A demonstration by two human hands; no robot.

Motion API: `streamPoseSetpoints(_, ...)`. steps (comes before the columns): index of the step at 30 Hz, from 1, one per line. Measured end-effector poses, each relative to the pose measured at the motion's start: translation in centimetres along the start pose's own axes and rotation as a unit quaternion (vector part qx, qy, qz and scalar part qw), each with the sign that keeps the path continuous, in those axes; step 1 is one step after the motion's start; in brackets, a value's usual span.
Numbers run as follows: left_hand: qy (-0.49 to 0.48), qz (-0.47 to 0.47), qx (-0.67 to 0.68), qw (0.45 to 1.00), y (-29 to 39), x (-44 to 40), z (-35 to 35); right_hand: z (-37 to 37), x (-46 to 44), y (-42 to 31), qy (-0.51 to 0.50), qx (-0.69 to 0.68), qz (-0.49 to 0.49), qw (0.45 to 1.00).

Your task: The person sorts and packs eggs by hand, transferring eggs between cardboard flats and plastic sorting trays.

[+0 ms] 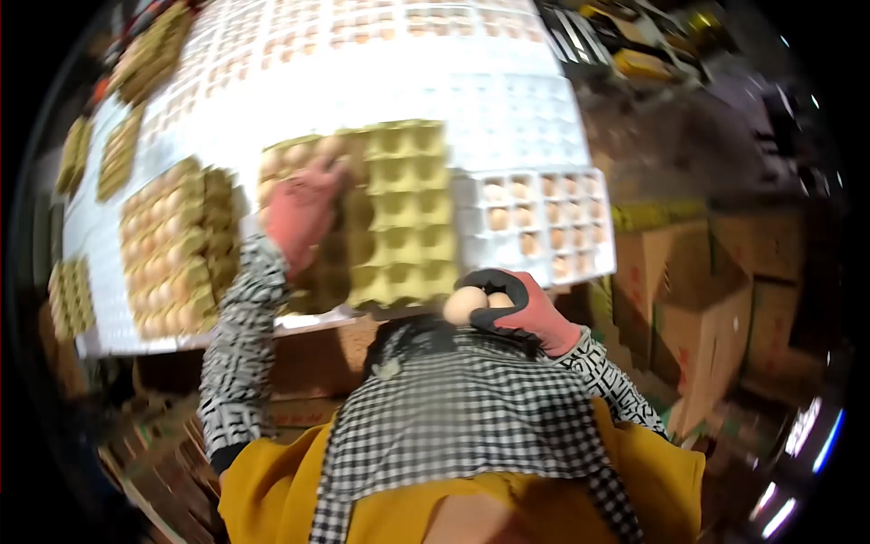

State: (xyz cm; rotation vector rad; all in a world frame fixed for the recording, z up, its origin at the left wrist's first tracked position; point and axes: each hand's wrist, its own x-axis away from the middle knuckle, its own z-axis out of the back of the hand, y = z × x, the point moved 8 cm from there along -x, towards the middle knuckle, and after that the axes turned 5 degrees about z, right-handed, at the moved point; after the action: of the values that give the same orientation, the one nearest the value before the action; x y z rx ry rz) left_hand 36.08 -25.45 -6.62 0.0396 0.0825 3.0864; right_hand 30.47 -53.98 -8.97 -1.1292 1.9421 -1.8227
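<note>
My left hand (306,213), in a pink glove, reaches over the left part of a yellow egg tray (399,213). Its blurred fingers close at an egg (330,146) near the tray's far edge. Several more eggs (297,155) sit in that left part, while the cups on the right side hold none. At the table's near edge, my right hand (526,313), in a pink glove with dark fingertips, is closed around two eggs (466,306), just right of the tray's near corner. The left palm side is hidden.
White trays of eggs (571,222) stand right of the yellow tray, and more cover the far table. Stacked yellow trays (168,249) with eggs stand on the left. Cardboard boxes (698,317) stand beyond the table's right edge. A checked apron (453,408) borders the table's near edge.
</note>
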Motion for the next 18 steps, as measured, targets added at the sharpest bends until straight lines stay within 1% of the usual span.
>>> streamPoseSetpoints(1, 0.066, -0.029, 0.015, 0.997, -0.5, 0.1, 0.3, 3.0, 2.6, 1.7, 0.068, -0.04, -0.034, 0.996)
streamPoseSetpoints(2, 0.052, 0.014, 0.07, 0.996, -0.6, 0.1, 1.4, 6.1, 5.5, 3.9, 0.129, -0.082, -0.067, 0.986)
streamPoseSetpoints(3, 0.096, 0.034, 0.102, 0.99, -1.0, 1.1, 2.7, 10.8, 8.4, 7.3, 0.224, -0.003, -0.07, 0.972)
streamPoseSetpoints(4, 0.085, 0.139, 0.141, 0.976, -2.3, 2.1, 2.8, 15.1, 11.0, 10.5, 0.314, 0.078, -0.074, 0.943)
streamPoseSetpoints(5, 0.159, 0.138, 0.213, 0.954, -1.4, 3.0, 4.0, 19.1, 14.0, 12.1, 0.409, 0.14, -0.069, 0.899)
streamPoseSetpoints(6, 0.227, 0.138, 0.281, 0.922, -0.5, 4.2, 5.0, 21.5, 16.7, 12.8, 0.495, 0.2, -0.068, 0.843)
streamPoseSetpoints(7, 0.184, 0.144, 0.41, 0.881, 2.1, 5.0, 4.2, 22.5, 17.2, 12.5, 0.519, 0.208, -0.055, 0.827)
streamPoseSetpoints(8, 0.142, 0.154, 0.53, 0.821, 5.7, 5.7, 3.0, 23.9, 17.1, 11.6, 0.539, 0.22, -0.039, 0.812)
streamPoseSetpoints(9, 0.07, 0.067, 0.5, 0.86, 10.5, 5.5, 1.4, 25.9, 17.1, 12.2, 0.562, 0.305, -0.017, 0.768)
streamPoseSetpoints(10, -0.025, 0.071, 0.513, 0.855, 16.1, 5.3, 0.4, 26.2, 15.5, 9.9, 0.528, 0.368, -0.047, 0.764)
streamPoseSetpoints(11, 0.012, -0.057, 0.459, 0.887, 21.5, 4.4, -0.3, 27.1, 14.5, 10.1, 0.513, 0.442, -0.077, 0.732)
streamPoseSetpoints(12, -0.023, -0.066, 0.382, 0.921, 25.6, 3.7, -2.0, 28.1, 13.8, 10.2, 0.495, 0.511, -0.109, 0.694)
streamPoseSetpoints(13, -0.051, -0.085, 0.343, 0.934, 28.8, 3.2, -5.4, 29.2, 12.9, 11.2, 0.434, 0.531, -0.158, 0.71)
streamPoseSetpoints(14, -0.078, -0.104, 0.303, 0.944, 30.6, 2.9, -9.1, 29.3, 12.8, 11.2, 0.436, 0.514, -0.137, 0.727)
streamPoseSetpoints(16, -0.026, -0.117, 0.259, 0.958, 30.7, 3.2, -11.7, 29.2, 12.7, 10.4, 0.429, 0.483, -0.089, 0.758)
streamPoseSetpoints(17, 0.002, -0.12, 0.235, 0.964, 30.5, 3.1, -12.7, 27.0, 12.0, 6.9, 0.41, 0.399, -0.066, 0.817)
streamPoseSetpoints(18, 0.005, -0.09, 0.213, 0.973, 29.9, 3.1, -14.1, 26.8, 11.6, 9.3, 0.414, 0.206, 0.03, 0.886)
